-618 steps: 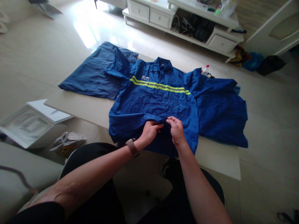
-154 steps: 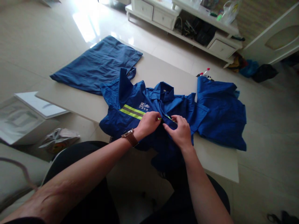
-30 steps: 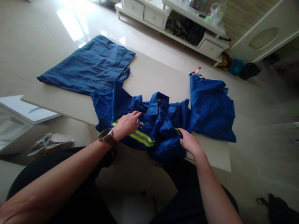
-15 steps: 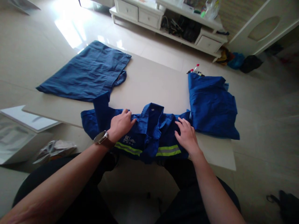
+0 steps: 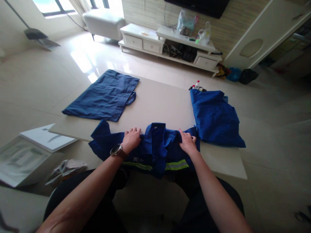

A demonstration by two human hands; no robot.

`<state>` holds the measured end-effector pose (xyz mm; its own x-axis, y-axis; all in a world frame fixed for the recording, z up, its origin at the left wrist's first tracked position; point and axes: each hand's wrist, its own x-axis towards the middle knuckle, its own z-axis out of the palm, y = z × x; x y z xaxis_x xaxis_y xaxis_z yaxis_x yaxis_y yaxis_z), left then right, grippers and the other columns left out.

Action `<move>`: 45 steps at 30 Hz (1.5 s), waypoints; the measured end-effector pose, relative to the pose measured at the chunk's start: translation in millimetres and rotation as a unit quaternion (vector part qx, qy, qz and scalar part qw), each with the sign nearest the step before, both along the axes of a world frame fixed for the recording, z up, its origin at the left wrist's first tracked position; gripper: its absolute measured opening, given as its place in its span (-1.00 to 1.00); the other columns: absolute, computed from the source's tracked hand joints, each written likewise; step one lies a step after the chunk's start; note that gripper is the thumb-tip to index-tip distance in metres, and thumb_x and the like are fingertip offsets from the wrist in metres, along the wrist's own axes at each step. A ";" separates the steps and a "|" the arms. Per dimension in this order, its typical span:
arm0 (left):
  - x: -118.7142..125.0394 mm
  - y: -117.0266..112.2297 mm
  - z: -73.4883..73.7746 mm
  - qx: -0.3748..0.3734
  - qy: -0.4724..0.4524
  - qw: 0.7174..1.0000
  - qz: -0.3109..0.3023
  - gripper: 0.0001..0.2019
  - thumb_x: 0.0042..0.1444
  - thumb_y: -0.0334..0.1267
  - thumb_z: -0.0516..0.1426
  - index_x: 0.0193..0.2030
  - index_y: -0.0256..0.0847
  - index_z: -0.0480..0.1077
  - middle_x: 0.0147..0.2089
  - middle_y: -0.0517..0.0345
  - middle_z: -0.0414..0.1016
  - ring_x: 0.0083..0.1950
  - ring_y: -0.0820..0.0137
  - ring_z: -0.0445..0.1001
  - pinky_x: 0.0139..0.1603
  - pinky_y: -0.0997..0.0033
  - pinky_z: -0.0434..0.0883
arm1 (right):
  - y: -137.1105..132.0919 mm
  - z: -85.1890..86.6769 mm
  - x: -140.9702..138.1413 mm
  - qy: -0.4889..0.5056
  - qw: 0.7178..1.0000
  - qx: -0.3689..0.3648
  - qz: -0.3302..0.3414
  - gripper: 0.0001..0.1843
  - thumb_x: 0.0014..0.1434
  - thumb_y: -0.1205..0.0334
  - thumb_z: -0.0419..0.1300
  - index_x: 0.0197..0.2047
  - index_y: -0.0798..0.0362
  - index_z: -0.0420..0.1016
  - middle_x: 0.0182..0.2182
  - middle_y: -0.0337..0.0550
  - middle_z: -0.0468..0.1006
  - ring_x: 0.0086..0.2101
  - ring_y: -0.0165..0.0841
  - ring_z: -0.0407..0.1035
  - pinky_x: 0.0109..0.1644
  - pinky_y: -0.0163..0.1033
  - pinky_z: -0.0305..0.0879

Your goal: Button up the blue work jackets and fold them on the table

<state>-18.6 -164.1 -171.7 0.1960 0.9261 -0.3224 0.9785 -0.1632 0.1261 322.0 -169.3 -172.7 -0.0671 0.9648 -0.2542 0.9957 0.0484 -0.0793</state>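
Observation:
A blue work jacket (image 5: 155,149) with yellow-green reflective stripes lies folded at the table's near edge, collar up and hem hanging over the edge. My left hand (image 5: 131,139), a wristwatch on its wrist, lies flat on the jacket's left part. My right hand (image 5: 187,143) rests on the right shoulder area, its fingers on the cloth, with no clear grip. Folded blue trousers (image 5: 103,96) lie at the table's far left. A bundled blue garment (image 5: 213,118) sits to the right of the jacket.
The pale table (image 5: 162,103) carries the garments. Behind it stand a small bottle (image 5: 197,84) and a low white drawer cabinet (image 5: 167,45) holding plastic bags. Dark bags (image 5: 247,76) lie on the floor at right. A white box (image 5: 24,161) and crumpled packet (image 5: 66,167) are at lower left.
The view has tilted up and shows more of the room. The jacket's left sleeve part now lies lower and flatter, and my right hand's fingers have drawn closer together on the cloth.

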 end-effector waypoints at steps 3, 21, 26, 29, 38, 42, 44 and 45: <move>-2.3 -0.6 0.7 -0.040 -0.022 0.999 0.012 -0.63 0.27 -0.32 0.13 0.20 -0.29 0.37 0.15 -0.23 0.55 0.19 0.02 0.50 0.21 -0.03 0.32 | -1.4 -2.4 1.9 -0.008 1.000 -0.019 -0.009 -0.36 0.24 0.33 0.22 0.38 -0.06 0.33 -0.06 -0.02 0.63 0.05 -0.10 0.40 0.13 -0.01 0.15; -62.5 -104.7 139.8 0.413 -0.192 0.885 0.100 -0.77 0.38 -0.31 -0.04 -0.01 -0.20 0.41 -0.09 -0.10 0.59 0.02 0.13 0.53 0.15 0.11 0.34 | -164.3 167.0 86.9 0.182 0.853 0.447 0.198 -0.87 0.29 0.29 0.20 -0.33 -0.01 0.43 -0.19 -0.09 0.66 0.03 -0.12 0.51 0.09 -0.02 0.33; -86.1 -138.3 177.4 0.540 -0.212 0.814 0.025 -0.80 0.38 -0.24 -0.02 -0.06 -0.19 0.42 -0.12 -0.09 0.61 -0.07 0.16 0.58 0.00 0.19 0.46 | -218.9 234.0 109.4 0.150 0.836 0.481 0.216 -0.86 0.29 0.20 0.24 -0.32 -0.02 0.45 -0.41 -0.15 0.57 -0.37 -0.24 0.46 -0.21 -0.16 0.36; -103.2 -160.2 191.8 0.585 -0.218 0.780 -0.041 -0.85 0.34 -0.25 0.04 -0.11 -0.15 0.42 -0.16 -0.01 0.64 -0.21 0.24 0.62 -0.18 0.30 0.49 | -252.9 267.0 120.7 0.152 0.859 0.439 0.215 -0.90 0.31 0.17 0.24 -0.22 -0.01 0.51 -0.41 -0.16 0.57 -0.41 -0.29 0.45 -0.29 -0.22 0.35; -106.0 -129.1 234.6 0.469 -0.153 0.867 -0.073 -0.76 0.33 -0.11 0.05 -0.12 -0.13 0.51 -0.35 0.12 0.60 -0.42 0.31 0.53 -0.32 0.36 0.40 | -231.8 281.4 136.8 0.139 0.917 0.334 0.166 -0.65 0.37 -0.05 0.18 -0.31 -0.04 0.64 -0.47 -0.15 0.62 -0.46 -0.27 0.48 -0.34 -0.22 0.32; -56.4 -21.0 298.8 0.376 -0.067 0.924 0.014 -0.68 0.39 -0.09 -0.02 -0.02 -0.17 0.50 -0.25 -0.03 0.62 -0.19 0.14 0.59 -0.11 0.21 0.43 | -102.0 331.6 122.0 0.047 0.920 0.388 -0.002 -0.56 0.27 -0.15 0.31 -0.45 0.02 0.62 -0.57 -0.09 0.52 -0.43 -0.20 0.47 -0.31 -0.15 0.23; -23.8 31.7 335.1 0.412 -0.093 0.905 0.052 -0.67 0.42 -0.14 -0.04 0.08 -0.24 0.46 -0.03 -0.15 0.61 0.06 0.07 0.56 0.13 0.08 0.39 | -31.0 364.4 109.2 0.033 0.906 0.421 -0.042 -0.57 0.36 -0.06 0.25 -0.36 0.13 0.63 -0.44 0.02 0.56 -0.24 -0.12 0.51 -0.18 -0.07 0.23; -8.4 52.5 348.3 0.456 -0.119 0.879 0.070 -0.65 0.43 -0.16 -0.03 0.17 -0.27 0.41 0.12 -0.22 0.55 0.20 0.04 0.48 0.25 -0.01 0.32 | 0.2 375.9 101.1 0.030 0.899 0.433 -0.054 -0.59 0.42 0.02 0.17 -0.28 0.17 0.63 -0.29 0.09 0.60 -0.10 -0.09 0.50 -0.08 -0.02 0.22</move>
<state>-27.0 -111.6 176.6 0.0211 0.7987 0.6013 0.9607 -0.1828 0.2090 423.1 -169.1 203.2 0.0505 0.8005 0.5971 0.9935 0.0206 -0.1117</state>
